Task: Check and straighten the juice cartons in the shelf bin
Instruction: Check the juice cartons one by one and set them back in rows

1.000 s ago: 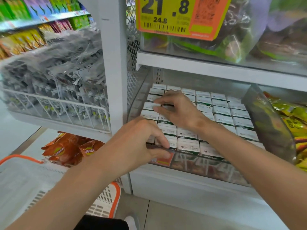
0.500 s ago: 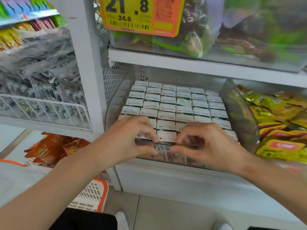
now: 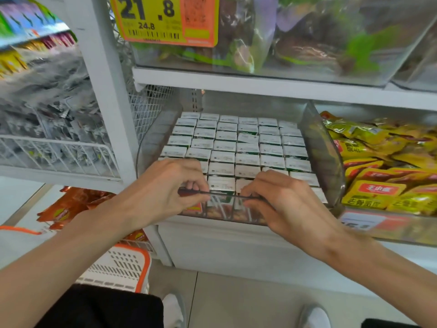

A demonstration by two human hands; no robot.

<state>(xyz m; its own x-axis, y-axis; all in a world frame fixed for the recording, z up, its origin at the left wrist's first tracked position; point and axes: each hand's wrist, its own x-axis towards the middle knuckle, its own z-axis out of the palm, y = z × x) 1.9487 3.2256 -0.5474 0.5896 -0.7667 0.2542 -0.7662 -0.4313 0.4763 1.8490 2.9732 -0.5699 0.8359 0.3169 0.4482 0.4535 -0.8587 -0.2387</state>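
Now you work the front row: your left hand (image 3: 165, 188) and right hand (image 3: 283, 202) both pinch the bin's (image 3: 319, 150) clear front lip with curled fingers (image 3: 197, 176), the cartons (image 3: 236, 147) standing in tidy rows inside it, so next you probably need to nudge the nearest ones flush.

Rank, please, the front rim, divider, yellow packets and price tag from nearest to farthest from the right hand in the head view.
1. The front rim: pinched by the right hand.
2. The divider: standing just to the hand's right.
3. The yellow packets: farther right, beyond the divider.
4. The price tag: upper shelf, up and left.
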